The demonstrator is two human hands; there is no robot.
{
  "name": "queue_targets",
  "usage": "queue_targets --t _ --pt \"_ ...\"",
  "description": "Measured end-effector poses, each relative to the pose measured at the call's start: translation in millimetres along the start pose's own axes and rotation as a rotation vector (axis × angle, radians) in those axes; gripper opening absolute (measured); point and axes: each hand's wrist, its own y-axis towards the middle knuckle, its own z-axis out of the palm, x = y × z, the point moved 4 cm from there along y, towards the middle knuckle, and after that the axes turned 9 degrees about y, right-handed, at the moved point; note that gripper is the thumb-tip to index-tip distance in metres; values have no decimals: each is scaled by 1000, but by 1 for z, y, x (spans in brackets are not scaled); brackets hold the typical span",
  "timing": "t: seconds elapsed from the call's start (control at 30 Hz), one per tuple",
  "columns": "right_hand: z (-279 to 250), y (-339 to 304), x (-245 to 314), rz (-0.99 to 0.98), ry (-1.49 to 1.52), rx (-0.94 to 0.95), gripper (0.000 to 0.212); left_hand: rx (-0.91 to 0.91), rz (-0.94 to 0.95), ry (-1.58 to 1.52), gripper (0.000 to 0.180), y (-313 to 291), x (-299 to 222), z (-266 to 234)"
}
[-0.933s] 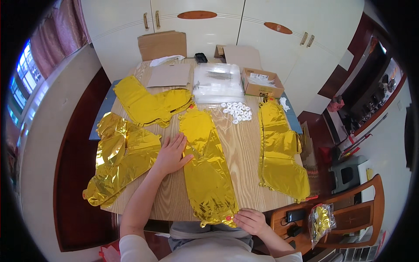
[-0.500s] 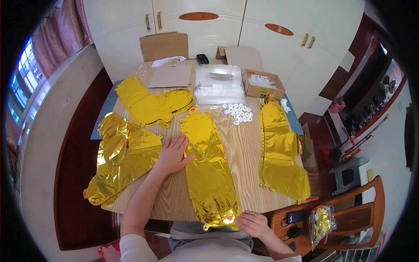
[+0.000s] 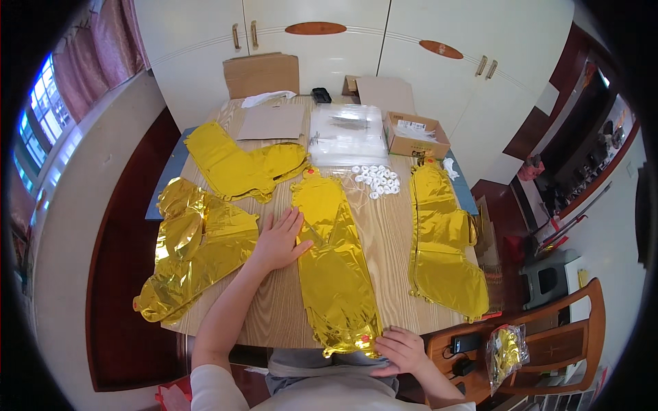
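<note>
A long gold foil balloon [image 3: 334, 267] lies flat down the middle of the wooden table [image 3: 391, 240], its lower end hanging just over the near edge. Left hand [image 3: 277, 240]: palm down, fingers spread and extended, resting on the tabletop at the balloon's left edge with the fingertips on the foil; nothing gripped. Right hand [image 3: 399, 349]: at the near table edge, fingers curled onto the balloon's bottom end; whether it pinches the foil or only presses it cannot be told. To the left, a crumpled heap of gold foil balloons [image 3: 192, 250] reaches past the table's left edge; a second flat stack of gold foil [image 3: 240, 164] lies beyond it. To the right, another gold balloon [image 3: 442, 243] lies parallel, well apart from the middle one. Small white round pieces [image 3: 375, 179] are clustered near the table centre, behind the middle balloon. Farther back: a stack of clear plastic bags [image 3: 346, 133], an open cardboard box [image 3: 417, 135], a flat cardboard sheet [image 3: 273, 122]. Table surface is light wood grain. White cabinet doors [image 3: 384, 61] form the far wall; dark red floor [image 3: 120, 301]; window with pink curtain [image 3: 89, 55] at left; wooden chair [image 3: 548, 342] at lower right.
</note>
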Motion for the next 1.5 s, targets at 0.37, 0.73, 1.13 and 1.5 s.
queue_targets --t 0.37,0.73,1.13,1.5 --pt "27 130 -119 242 72 191 43 -28 30 -7 77 -8 1 -8" --pt "80 170 -211 367 -135 355 62 -78 55 61 80 -7 -3 -7" --pt "77 170 -210 406 -112 345 69 -46 22 -114 60 32 27 -31" --pt "72 174 -209 381 -48 291 72 -169 55 232 44 242 161 -31"
